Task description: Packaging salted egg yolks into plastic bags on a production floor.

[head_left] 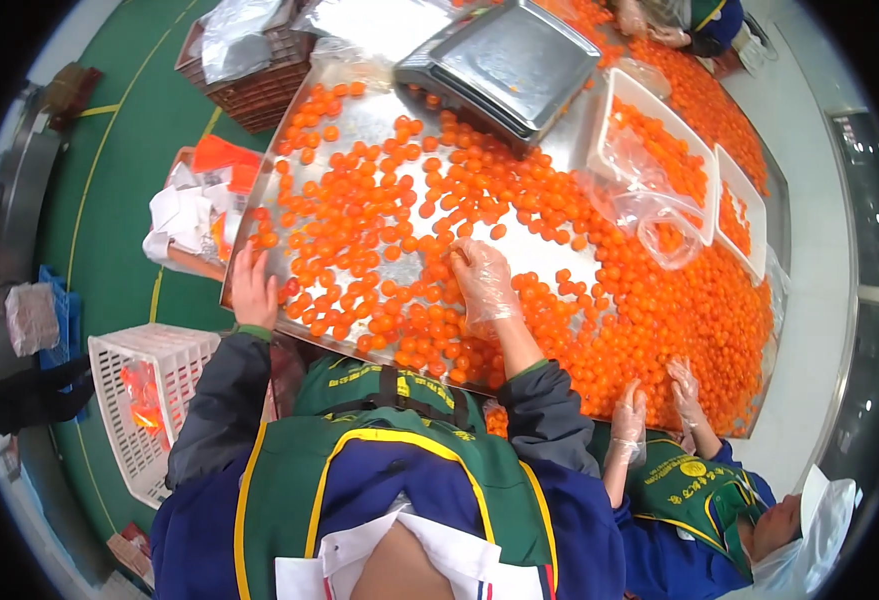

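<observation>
Small round orange pieces (359,260) lie scattered and heaped over a steel table (579,260). My left hand (256,290), bare, rests at the table's left edge among a few pieces, fingers extended and slightly apart. My right hand (484,285), in a clear plastic glove, is over the middle of the table with its fingers curled down among the pieces; what lies under the fingertips is hidden.
A steel scale (499,60) stands at the back, white tubs (699,160) with pieces and plastic bags at right. A co-worker's gloved hands (659,400) are at lower right, another person (689,20) at the back. Crates (149,400), (239,80) stand left.
</observation>
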A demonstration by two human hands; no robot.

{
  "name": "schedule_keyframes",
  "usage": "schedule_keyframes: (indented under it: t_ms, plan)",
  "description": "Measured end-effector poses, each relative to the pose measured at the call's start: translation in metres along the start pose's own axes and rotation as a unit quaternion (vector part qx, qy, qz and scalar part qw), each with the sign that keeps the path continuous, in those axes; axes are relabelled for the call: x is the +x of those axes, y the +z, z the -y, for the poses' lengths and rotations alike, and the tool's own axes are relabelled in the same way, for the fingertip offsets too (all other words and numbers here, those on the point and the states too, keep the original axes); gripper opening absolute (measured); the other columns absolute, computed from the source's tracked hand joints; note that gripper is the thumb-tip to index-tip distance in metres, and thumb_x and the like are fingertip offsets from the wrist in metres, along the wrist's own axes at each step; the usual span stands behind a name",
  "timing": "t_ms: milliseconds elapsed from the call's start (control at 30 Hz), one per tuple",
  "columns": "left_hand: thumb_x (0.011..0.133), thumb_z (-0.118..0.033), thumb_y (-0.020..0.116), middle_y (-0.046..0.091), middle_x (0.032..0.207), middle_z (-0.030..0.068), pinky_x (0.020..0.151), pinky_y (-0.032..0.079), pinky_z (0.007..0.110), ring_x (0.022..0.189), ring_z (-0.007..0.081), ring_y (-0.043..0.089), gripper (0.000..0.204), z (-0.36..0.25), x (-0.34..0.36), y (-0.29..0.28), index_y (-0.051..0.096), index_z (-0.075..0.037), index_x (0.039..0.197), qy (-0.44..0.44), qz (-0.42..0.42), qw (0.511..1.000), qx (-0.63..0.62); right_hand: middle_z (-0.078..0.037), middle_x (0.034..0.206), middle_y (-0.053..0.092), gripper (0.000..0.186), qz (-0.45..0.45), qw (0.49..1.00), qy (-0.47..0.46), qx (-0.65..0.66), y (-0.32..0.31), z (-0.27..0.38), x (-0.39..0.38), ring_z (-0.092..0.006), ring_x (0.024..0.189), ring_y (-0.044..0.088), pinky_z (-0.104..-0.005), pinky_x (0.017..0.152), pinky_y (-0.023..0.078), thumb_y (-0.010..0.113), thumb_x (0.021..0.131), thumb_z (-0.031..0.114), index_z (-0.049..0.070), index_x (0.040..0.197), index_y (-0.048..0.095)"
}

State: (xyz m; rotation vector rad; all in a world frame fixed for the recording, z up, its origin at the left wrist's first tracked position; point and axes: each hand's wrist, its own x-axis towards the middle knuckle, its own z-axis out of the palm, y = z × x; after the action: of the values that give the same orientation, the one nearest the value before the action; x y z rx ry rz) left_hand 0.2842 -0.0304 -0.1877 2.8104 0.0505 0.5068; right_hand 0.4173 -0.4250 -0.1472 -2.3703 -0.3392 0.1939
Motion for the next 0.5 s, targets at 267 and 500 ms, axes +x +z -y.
schedule_keyframes:
  t_ms: [267, 500]
  plan:
    - [0.088, -0.008, 0.057, 0.038, 0.151, 0.0168, 0.113, 0.032, 0.046, 0.138, 0.0388, 0.037, 0.046, -0.006, 0.0, -0.007, 0.05, -0.003, 0.134, -0.045, -0.001, 0.999, -0.007, -0.012, 0.083, 0.065, 0.017, -0.289, 0.956, 0.056, 0.011, -0.095, -0.116, 0.034, -0.0217, 0.074, 0.06, -0.0362, 0.069, 0.049, 0.052, 0.084, -0.002, 0.001, 0.093, 0.066]
    - [0.089, -0.01, 0.058, 0.038, 0.151, 0.0149, 0.111, 0.035, 0.045, 0.137, 0.0376, 0.038, 0.045, -0.006, 0.0, -0.01, 0.051, -0.004, 0.133, -0.052, 0.016, 0.998, -0.018, -0.011, 0.088, 0.066, 0.028, -0.272, 0.904, 0.266, 0.198, -0.085, -0.128, 0.061, -0.0232, 0.078, 0.061, -0.0367, 0.069, 0.05, 0.046, 0.094, 0.02, -0.001, 0.1, 0.064]
